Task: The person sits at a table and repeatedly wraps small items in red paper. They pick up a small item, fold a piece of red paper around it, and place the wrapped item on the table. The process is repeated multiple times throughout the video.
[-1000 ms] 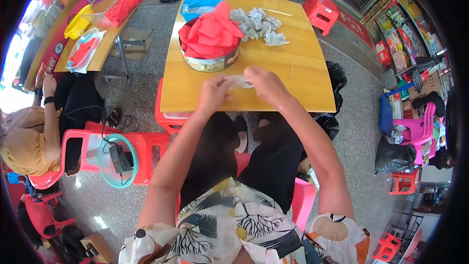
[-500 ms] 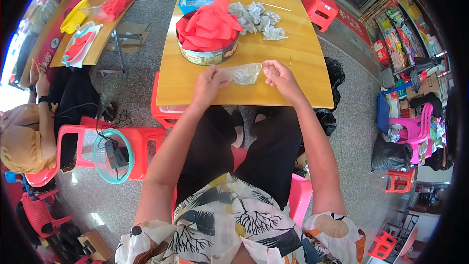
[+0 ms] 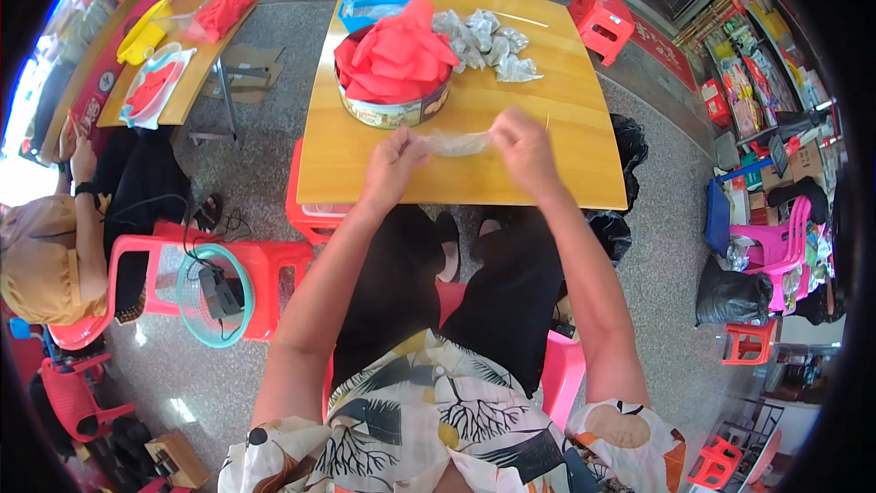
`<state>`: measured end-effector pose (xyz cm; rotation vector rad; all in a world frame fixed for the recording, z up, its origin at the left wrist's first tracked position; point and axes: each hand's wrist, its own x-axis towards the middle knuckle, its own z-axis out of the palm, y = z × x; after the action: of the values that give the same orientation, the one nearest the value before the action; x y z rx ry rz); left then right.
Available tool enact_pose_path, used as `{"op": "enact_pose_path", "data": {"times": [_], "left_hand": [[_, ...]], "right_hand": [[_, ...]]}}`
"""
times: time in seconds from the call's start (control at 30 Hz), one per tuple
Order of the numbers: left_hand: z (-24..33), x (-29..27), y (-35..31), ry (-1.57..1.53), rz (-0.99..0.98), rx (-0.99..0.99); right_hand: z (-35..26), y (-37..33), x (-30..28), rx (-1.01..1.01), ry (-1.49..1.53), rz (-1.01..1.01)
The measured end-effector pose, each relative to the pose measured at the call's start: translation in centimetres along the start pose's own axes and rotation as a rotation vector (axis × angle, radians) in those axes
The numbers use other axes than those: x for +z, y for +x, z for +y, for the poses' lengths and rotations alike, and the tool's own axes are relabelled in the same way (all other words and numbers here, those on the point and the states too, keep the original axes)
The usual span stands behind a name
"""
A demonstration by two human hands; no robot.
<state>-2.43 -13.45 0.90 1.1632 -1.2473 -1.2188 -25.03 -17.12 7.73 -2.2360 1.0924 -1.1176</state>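
Between my two hands a small clear plastic bag is stretched sideways above the near part of the wooden table. My left hand is closed on its left end. The other end is pinched in my right hand, which is smeared by motion. What lies inside the bag is too blurred to make out. Just beyond my left hand stands a round tin heaped with red cloth-like pieces. Several filled clear bags lie in a cluster to the right of the tin.
A blue tray sits behind the tin. Near the table's far edge lies a thin stick. Red stools and black plastic bags stand around the table. On the left a person sits by another table with a yellow basin.
The bag has gone from hanging broad to pulled narrow and taut between my hands. My right hand has turned over, its fingers now closed at the bag's end.
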Motion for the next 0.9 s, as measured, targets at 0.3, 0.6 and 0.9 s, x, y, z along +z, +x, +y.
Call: {"op": "enact_pose_path", "data": {"times": [0.3,0.6,0.9], "left_hand": [[1.5,1.1,-0.5,-0.142,0.000,-0.039],[3.2,-0.2,0.2,-0.211,0.045,-0.060],[4.4,0.7,1.0,-0.217,0.028,-0.030]], "right_hand": [[-0.8,0.2,0.2,0.014,0.039,-0.077],[1.1,2.2,-0.7,0.097,0.177,-0.016],[1.7,2.5,-1.6,0.426,0.588,-0.152]]}}
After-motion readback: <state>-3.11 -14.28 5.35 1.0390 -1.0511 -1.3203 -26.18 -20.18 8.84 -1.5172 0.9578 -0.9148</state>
